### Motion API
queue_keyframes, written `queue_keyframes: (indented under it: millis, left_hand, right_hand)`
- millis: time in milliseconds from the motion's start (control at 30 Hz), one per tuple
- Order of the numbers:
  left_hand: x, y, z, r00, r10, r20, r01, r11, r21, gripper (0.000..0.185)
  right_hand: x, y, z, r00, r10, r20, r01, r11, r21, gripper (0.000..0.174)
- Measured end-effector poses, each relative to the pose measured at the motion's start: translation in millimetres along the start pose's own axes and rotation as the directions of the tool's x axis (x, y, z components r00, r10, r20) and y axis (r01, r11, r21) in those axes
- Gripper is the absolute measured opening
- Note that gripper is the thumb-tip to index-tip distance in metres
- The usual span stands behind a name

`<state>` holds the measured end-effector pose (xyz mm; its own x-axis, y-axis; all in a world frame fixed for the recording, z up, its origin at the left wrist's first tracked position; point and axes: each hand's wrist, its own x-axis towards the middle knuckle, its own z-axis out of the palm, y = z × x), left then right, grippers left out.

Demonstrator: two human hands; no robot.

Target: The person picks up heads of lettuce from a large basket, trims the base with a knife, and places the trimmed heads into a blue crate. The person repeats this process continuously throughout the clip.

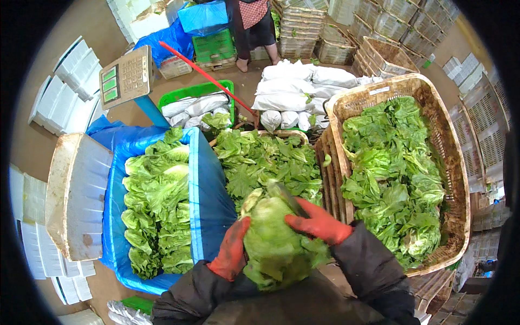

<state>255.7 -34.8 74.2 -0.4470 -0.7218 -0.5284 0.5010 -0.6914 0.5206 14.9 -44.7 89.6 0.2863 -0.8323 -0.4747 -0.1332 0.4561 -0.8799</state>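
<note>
A head of leafy lettuce (274, 239), slightly blurred, is held between my two red-gloved hands, its stem end pointing away from me. My left hand (232, 248) grips its left side. My right hand (319, 221) is on its right side and also holds a dark, flat blade, probably a knife (294, 201), against the upper part of the head. Beyond the head lies a heap of loose green leaves (268, 162). Left of it, rows of lettuce heads (156, 211) lie in a crate lined with blue plastic (196, 195). On the right, a dirty plastic crate (461, 183) holds more lettuce (394, 174).
A digital scale (126, 77) stands at the upper left, near a slanting red handle (203, 75). White-wrapped bundles (284, 93) lie ahead, some in a green crate (164, 99). A foam box (77, 195) stands left. Another person (256, 28) stands beyond, beside stacked crates (298, 30).
</note>
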Motion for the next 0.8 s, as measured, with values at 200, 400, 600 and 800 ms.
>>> queue_keyframes:
  millis: [200, 400, 600, 800]
  left_hand:
    - [23, 43, -43, 0.978, 0.209, 0.026, -0.090, 0.302, 0.949, 0.065]
    - [35, -31, 1, 0.964, 0.108, 0.243, -0.222, 0.829, 0.514, 0.103]
    - [37, 24, 11, 0.903, 0.329, 0.276, -0.339, 0.152, 0.928, 0.117]
    - [35, 10, 18, 0.840, 0.465, 0.279, -0.274, -0.079, 0.958, 0.117]
  right_hand:
    - [-18, 78, -13, 0.988, -0.059, 0.142, -0.008, 0.902, 0.433, 0.057]
    - [6, 74, 9, 0.888, -0.297, -0.350, 0.276, 0.955, -0.110, 0.039]
    - [4, -11, -66, 0.863, -0.317, -0.393, -0.022, 0.755, -0.655, 0.045]
    - [17, 16, -25, 0.964, -0.149, -0.221, 0.104, 0.974, -0.203, 0.034]
